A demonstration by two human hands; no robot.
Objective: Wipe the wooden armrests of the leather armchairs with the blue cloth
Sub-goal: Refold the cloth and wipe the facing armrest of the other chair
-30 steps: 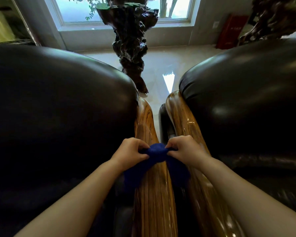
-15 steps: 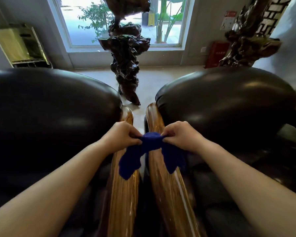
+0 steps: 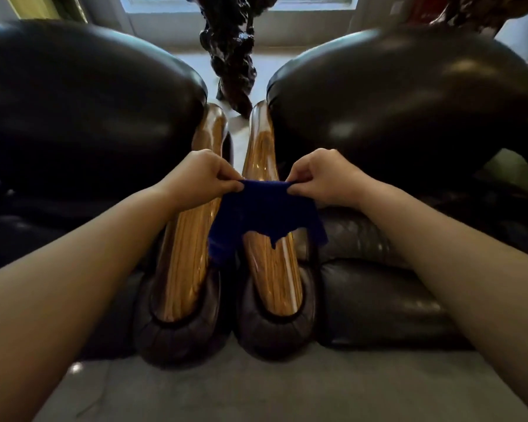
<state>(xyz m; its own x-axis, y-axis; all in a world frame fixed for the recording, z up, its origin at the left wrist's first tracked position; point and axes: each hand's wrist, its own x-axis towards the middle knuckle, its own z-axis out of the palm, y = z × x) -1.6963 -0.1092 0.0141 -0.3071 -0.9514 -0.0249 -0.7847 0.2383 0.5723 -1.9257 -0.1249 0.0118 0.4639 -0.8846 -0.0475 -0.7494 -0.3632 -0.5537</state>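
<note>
Two dark leather armchairs stand side by side, the left armchair (image 3: 83, 111) and the right armchair (image 3: 409, 95). Between them run two glossy wooden armrests, the left armrest (image 3: 186, 257) and the right armrest (image 3: 272, 275). The blue cloth (image 3: 262, 211) hangs spread out over the middle of both armrests. My left hand (image 3: 198, 175) pinches its top left corner and my right hand (image 3: 323, 178) pinches its top right corner. The cloth's lower edge hangs ragged and covers part of the right armrest.
A dark gnarled wood sculpture (image 3: 232, 50) stands on the pale floor beyond the armrests, under a window. Rounded leather arm fronts (image 3: 275, 330) end both armrests near me. Grey floor (image 3: 256, 388) lies in front of the chairs.
The cloth was bunched between my hands and is now pulled out flat. My hands have moved apart. The view has pulled back and tilted down, showing the armrests' front ends.
</note>
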